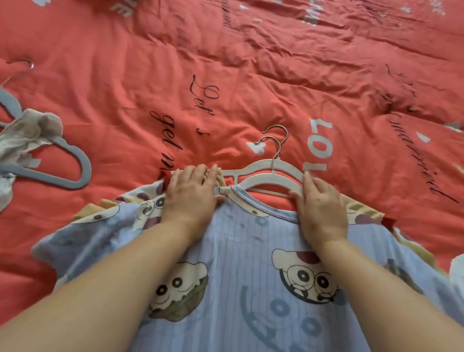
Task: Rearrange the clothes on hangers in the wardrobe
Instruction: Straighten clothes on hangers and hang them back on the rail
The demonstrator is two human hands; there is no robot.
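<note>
Covering the frame, a red lettered quilt (234, 65) carries a blue cartoon-print shirt (246, 260) on white hangers (272, 176) at lower centre; left hand (189, 192) and right hand (321, 208) press its shoulders, fingers extended.

On my feed the quilt (180, 46) is under everything. Near centre, a shirt (246, 260) lies flat on it, on top of a second garment (366, 214) that sticks out at both shoulders. Two stacked hangers (269, 176) sit at the collar, hooks pointing far. My left hand (190, 197) is on the shirt's left shoulder, my right hand (319, 210) on its right shoulder. At the left edge is a loose hanger (68, 163) with another garment (11, 141) draped across it.
</note>
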